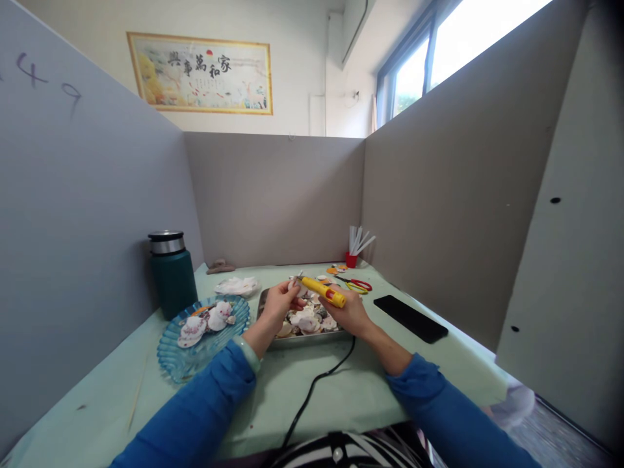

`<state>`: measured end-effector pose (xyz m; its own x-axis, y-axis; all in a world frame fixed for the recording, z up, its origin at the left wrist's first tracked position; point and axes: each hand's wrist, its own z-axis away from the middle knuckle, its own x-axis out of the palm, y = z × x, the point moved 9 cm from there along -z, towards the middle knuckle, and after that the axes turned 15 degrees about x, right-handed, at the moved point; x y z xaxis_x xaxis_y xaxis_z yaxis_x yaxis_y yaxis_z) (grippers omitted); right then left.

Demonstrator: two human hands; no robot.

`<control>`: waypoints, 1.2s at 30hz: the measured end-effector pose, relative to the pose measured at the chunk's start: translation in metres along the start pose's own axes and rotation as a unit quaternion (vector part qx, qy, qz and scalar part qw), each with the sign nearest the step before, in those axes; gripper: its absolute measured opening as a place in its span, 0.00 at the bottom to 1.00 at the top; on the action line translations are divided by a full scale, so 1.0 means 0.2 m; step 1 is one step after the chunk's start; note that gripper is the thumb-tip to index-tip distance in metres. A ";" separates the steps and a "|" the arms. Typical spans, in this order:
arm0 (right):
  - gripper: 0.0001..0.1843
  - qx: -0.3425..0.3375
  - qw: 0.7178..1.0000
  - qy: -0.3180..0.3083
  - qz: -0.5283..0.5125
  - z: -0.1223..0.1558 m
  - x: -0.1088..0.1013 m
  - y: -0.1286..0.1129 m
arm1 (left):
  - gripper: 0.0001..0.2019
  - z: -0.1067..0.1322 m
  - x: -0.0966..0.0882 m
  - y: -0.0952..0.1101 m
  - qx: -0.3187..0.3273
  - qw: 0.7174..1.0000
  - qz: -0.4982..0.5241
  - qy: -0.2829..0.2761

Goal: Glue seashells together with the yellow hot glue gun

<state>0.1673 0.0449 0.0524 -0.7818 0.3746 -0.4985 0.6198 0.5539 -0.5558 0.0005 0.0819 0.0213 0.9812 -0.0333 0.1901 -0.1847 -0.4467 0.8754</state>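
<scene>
- Right hand (351,313) wrapped tight round yellow tool (322,290), tip aimed to 10 o'clock at the shell
- Left hand (277,304) fingers pinching small pale shell (296,284), held above tray (312,339), at 9 o'clock of the tool tip, tip about touching it; exact contact too small to tell
- Tray full of shells, right under both hands; blue plate (171,364) with a few shells at 9 o'clock of tray
- Cord (312,390) runs from the right hand down to 6 o'clock, over the table edge
- Flask (171,273) at 10 o'clock, scissors (358,285) at 1 o'clock, phone (410,318) at 3 o'clock of tray
- Judgement: work is tip-to-shell; best done with wrists braced near the tray rim, shell pinched by its edges so fingers sit clear of the tip, light pressure only
- Risk: slack cord could snag the tray; thin shell could crack or slip from the pinch
</scene>
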 end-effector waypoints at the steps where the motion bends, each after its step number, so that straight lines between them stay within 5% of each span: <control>1: 0.11 0.001 1.000 0.001 0.000 0.00 0.00 0.00 | 0.16 0.00 0.00 0.00 0.000 1.000 -0.002 -0.004; 24: 0.10 -0.006 0.999 -0.019 -0.027 0.00 0.02 0.01 | 0.15 0.01 0.01 0.00 -0.002 1.000 -0.005 -0.013; 36: 0.12 0.080 0.991 -0.052 -0.095 -0.04 0.04 0.07 | 0.21 0.00 0.00 0.01 0.015 1.000 -0.015 -0.016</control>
<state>0.1699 0.0610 0.0454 -0.8790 0.1911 -0.4368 0.4719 0.4790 -0.7402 0.0002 0.0811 0.0222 0.9877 -0.0468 0.1491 -0.1533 -0.4739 0.8671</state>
